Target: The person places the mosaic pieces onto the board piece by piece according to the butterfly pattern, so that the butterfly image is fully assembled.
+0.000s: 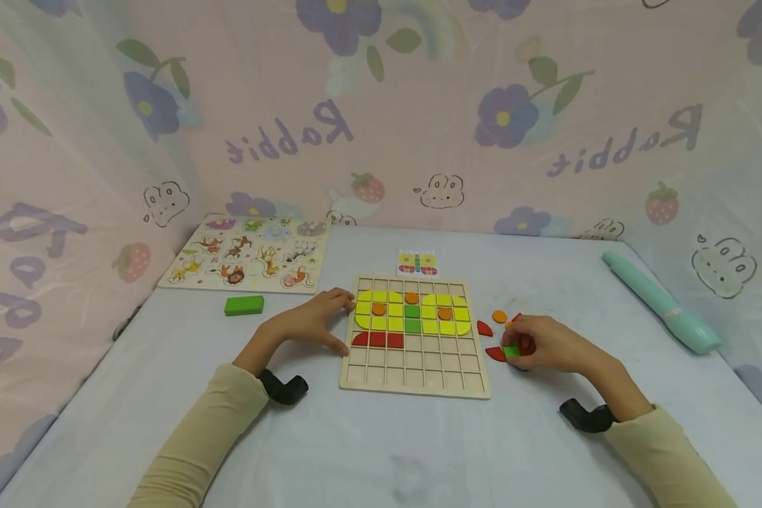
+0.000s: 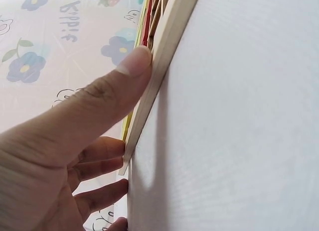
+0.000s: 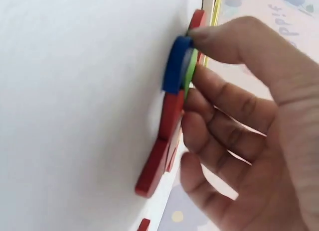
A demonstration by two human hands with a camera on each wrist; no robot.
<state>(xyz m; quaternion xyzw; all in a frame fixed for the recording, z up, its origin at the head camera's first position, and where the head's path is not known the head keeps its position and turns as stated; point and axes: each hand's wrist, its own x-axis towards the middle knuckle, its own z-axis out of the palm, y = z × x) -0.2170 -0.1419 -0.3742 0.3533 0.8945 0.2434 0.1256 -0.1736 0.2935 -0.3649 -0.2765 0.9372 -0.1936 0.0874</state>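
Observation:
My left hand (image 1: 310,321) rests along the left edge of a wooden grid board (image 1: 415,390), its thumb and fingers spread against the side. Yellow tiles (image 1: 364,321), orange discs (image 1: 444,314), green squares (image 1: 412,324) and a row of red tiles (image 1: 377,339) lie in the grid. Right of the board, my right hand (image 1: 549,344) pinches a green square tile (image 1: 511,351) between thumb and index finger, low over loose pieces. In the right wrist view, a blue piece (image 3: 174,64) stands by the thumb tip, with red pieces (image 3: 152,169) below it.
A butterfly pattern card (image 1: 418,263) lies behind the board. Back left is an animal puzzle board (image 1: 248,257), with a green block (image 1: 244,305) in front of it. A mint-green tube-shaped object (image 1: 663,303) lies at the right. Printed cloth (image 1: 387,127) hangs behind the table.

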